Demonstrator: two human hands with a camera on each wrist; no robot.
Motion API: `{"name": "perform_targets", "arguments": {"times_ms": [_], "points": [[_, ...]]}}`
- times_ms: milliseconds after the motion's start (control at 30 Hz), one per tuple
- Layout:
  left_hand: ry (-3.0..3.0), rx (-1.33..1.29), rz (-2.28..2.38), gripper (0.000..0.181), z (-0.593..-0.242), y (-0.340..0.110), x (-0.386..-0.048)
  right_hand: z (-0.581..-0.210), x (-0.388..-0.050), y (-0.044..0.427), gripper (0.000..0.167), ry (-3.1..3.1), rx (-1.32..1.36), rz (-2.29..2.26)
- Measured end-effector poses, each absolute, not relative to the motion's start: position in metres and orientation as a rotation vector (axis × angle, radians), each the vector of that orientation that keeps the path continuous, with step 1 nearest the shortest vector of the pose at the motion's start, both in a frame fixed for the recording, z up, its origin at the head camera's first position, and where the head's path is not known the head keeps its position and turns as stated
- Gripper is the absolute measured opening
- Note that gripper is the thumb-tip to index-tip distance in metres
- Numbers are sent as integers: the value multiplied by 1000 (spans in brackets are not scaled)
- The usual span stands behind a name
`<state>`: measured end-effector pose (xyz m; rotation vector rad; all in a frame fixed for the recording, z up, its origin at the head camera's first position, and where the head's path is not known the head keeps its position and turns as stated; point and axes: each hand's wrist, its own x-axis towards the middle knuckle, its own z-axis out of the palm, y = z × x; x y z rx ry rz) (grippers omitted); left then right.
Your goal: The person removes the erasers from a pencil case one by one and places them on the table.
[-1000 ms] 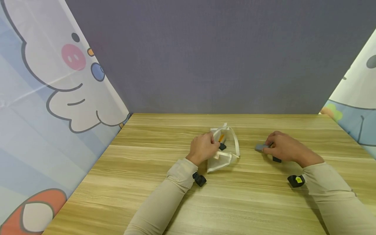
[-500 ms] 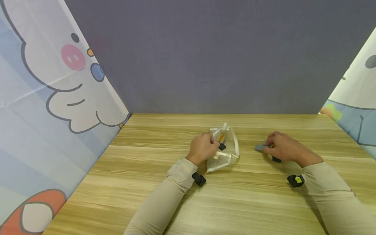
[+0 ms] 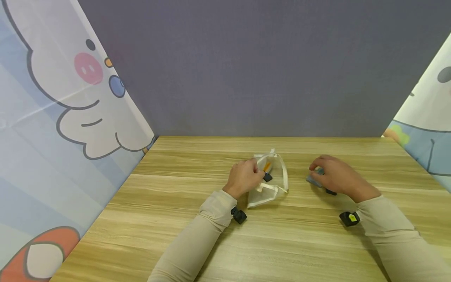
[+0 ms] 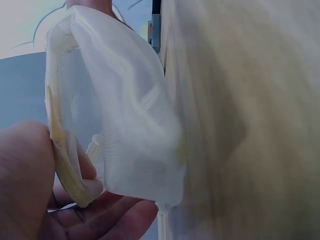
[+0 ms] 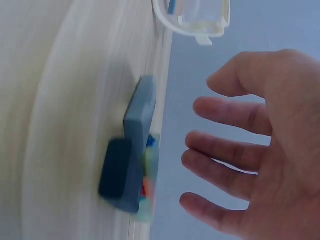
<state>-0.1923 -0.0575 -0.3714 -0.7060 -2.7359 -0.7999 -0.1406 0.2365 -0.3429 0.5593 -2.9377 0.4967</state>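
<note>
My left hand (image 3: 245, 175) pinches the rim of a small white mesh bag (image 4: 135, 115), which stands on the table with its mouth held wide. Inside it lie an orange-and-pale piece (image 3: 267, 167) and a small black piece (image 3: 267, 177); their kind is unclear. My right hand (image 5: 270, 145) hovers with fingers spread, apart from a grey block (image 5: 140, 110) in the right wrist view. A dark block (image 5: 120, 175) lies against the grey one, and a multicoloured piece (image 5: 149, 180) shows behind them. In the head view that hand partly hides these pieces.
The wooden table (image 3: 197, 164) runs back to a grey panel (image 3: 260, 70). Cartoon-print cloths hang at the left (image 3: 63, 129) and right. A black camera (image 3: 239, 215) sits under the left wrist, another (image 3: 349, 218) under the right.
My right hand has loosened from the grey block and shifted slightly left, its fingers now apart. The grey block sits at a different angle. My left hand keeps its hold on the bag.
</note>
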Motion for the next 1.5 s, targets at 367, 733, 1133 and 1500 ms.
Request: {"name": "perform_targets", "arguments": {"times_ms": [367, 733, 1133, 1500], "points": [[-2751, -706, -830, 21, -370, -58, -189, -345, -144, 202, 17, -2804, 619, 554], [-2773, -705, -860, 22, -370, -55, -189, -354, -150, 178, 20, -2801, 636, 677], [-2793, -749, -864, 23, -371, -51, -188, -353, -160, 169, 38, -2988, 586, 691], [-2803, -762, -843, 23, -371, -52, -188, -356, -171, 155, 59, -3076, 601, 605]]}}
